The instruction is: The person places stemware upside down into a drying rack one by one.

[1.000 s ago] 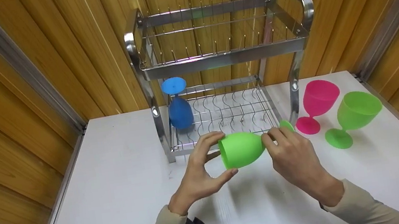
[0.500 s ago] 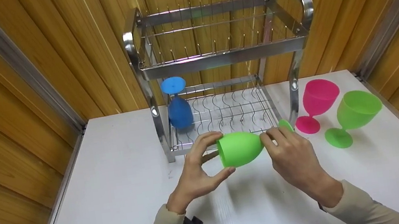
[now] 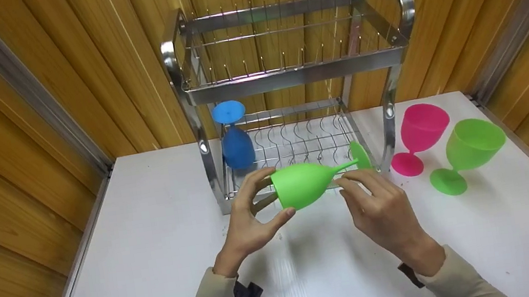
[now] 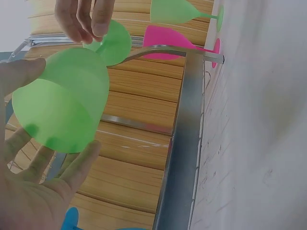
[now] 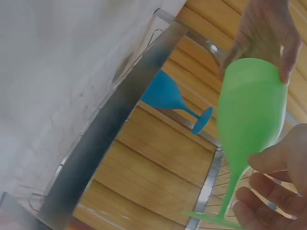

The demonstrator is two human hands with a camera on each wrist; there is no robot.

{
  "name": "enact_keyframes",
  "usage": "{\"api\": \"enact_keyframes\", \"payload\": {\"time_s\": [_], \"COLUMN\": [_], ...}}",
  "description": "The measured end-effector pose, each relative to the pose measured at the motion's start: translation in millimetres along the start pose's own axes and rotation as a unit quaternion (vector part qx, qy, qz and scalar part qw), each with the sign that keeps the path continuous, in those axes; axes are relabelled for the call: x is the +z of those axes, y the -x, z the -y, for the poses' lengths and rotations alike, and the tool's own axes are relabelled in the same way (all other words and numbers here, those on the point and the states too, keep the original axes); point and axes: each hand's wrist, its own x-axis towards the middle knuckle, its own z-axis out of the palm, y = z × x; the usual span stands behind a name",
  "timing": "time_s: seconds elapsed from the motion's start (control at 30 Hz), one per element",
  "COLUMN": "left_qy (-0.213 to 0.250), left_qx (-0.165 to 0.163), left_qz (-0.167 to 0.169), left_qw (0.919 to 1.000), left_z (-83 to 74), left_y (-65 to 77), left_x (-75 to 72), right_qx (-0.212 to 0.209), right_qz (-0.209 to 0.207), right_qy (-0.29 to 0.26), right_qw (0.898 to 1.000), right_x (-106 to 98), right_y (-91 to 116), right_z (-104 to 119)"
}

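Note:
A green plastic goblet (image 3: 303, 184) is held sideways in the air in front of the rack, its foot toward the right. My left hand (image 3: 249, 225) grips the rim of its bowl, thumb below and fingers above, as the left wrist view also shows on the goblet (image 4: 67, 100). Just below the stem, my right hand (image 3: 382, 212) has loosely bent fingers; the stem shows free of them in the head view. In the right wrist view the right hand (image 5: 278, 177) lies close beside the goblet's stem; whether a fingertip still touches is unclear.
A two-tier metal dish rack (image 3: 296, 77) stands at the back. An upside-down blue goblet (image 3: 238, 147) sits at the left of its lower tier. To its right, a pink goblet (image 3: 422, 126) and another green goblet (image 3: 473, 145) stand upright on the white table (image 3: 157, 267).
The green goblet has moved left and slightly up with the left hand. The right hand has let go of the stem and sits a little below it, its fingers loosened.

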Motion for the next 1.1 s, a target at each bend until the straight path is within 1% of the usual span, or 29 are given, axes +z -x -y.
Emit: {"api": "enact_keyframes", "payload": {"time_s": [0.07, 0.13, 0.23, 0.3, 0.33, 0.37, 0.43, 0.53, 0.57, 0.63, 0.67, 0.77, 0.8, 0.9, 0.97, 1.03, 1.07, 1.1], "left_qy": [0.008, 0.015, 0.026, 0.035, 0.039, 0.046, 0.061, 0.087, 0.099, 0.12, 0.131, 0.153, 0.156, 0.16, 0.164, 0.171, 0.174, 0.175], "left_qx": [-0.005, -0.009, -0.017, -0.02, -0.023, -0.025, -0.027, -0.031, -0.031, -0.034, -0.035, -0.035, -0.036, -0.034, -0.036, -0.036, -0.037, -0.038], "left_qz": [-0.003, -0.007, -0.014, -0.019, -0.022, -0.022, -0.023, -0.021, -0.019, -0.015, -0.012, -0.004, -0.002, 0.003, 0.006, 0.01, 0.011, 0.012], "left_qw": [1.0, 0.9998, 0.9994, 0.999, 0.9987, 0.9984, 0.9975, 0.9955, 0.9944, 0.9921, 0.9907, 0.9876, 0.9871, 0.9864, 0.9858, 0.9846, 0.984, 0.9838], "left_z": [0.0, 0.8, 1.4, 1.4, 0.9, 0.5, -0.3, -3.0, -4.0, -6.8, -8.3, -11.7, -13.2, -15.9, -17.9, -18.7, -18.9, -19.4], "left_y": [-1.1, -1.6, -2.2, -2.0, -1.9, -1.6, -0.6, 1.4, 2.0, 3.1, 3.7, 5.1, 5.5, 6.9, 8.2, 9.6, 10.4, 11.4], "left_x": [-1.6, -2.4, -1.8, -0.4, 0.8, 2.2, 5.7, 11.9, 13.8, 17.6, 19.2, 23.1, 24.2, 27.5, 30.1, 32.8, 34.2, 35.5], "right_qx": [0.027, 0.051, 0.086, 0.118, 0.138, 0.161, 0.212, 0.282, 0.3, 0.324, 0.332, 0.337, 0.337, 0.34, 0.346, 0.352, 0.353, 0.356], "right_qz": [-0.003, -0.009, -0.023, -0.032, -0.033, -0.035, -0.039, -0.045, -0.049, -0.061, -0.068, -0.086, -0.092, -0.107, -0.115, -0.124, -0.127, -0.13], "right_qy": [-0.033, -0.074, -0.14, -0.196, -0.23, -0.267, -0.341, -0.432, -0.461, -0.522, -0.554, -0.644, -0.665, -0.718, -0.749, -0.773, -0.782, -0.788], "right_qw": [0.999, 0.996, 0.986, 0.973, 0.963, 0.949, 0.915, 0.856, 0.834, 0.786, 0.76, 0.681, 0.659, 0.598, 0.553, 0.513, 0.497, 0.485], "right_x": [2.7, 5.1, 7.9, 9.6, 10.0, 10.3, 10.7, 9.6, 8.9, 7.3, 6.2, 3.2, 2.6, 1.1, 0.4, -0.3, -0.7, -1.2], "right_y": [1.9, 3.4, 3.7, 3.6, 3.9, 4.3, 5.7, 7.7, 8.0, 8.0, 7.9, 6.7, 6.1, 4.7, 4.6, 4.9, 5.3, 5.5], "right_z": [-1.5, -2.8, -4.2, -3.4, -2.7, -1.6, 1.2, 3.9, 4.5, 4.6, 4.3, 2.9, 2.2, 1.2, 1.3, 1.7, 1.9, 2.1]}}
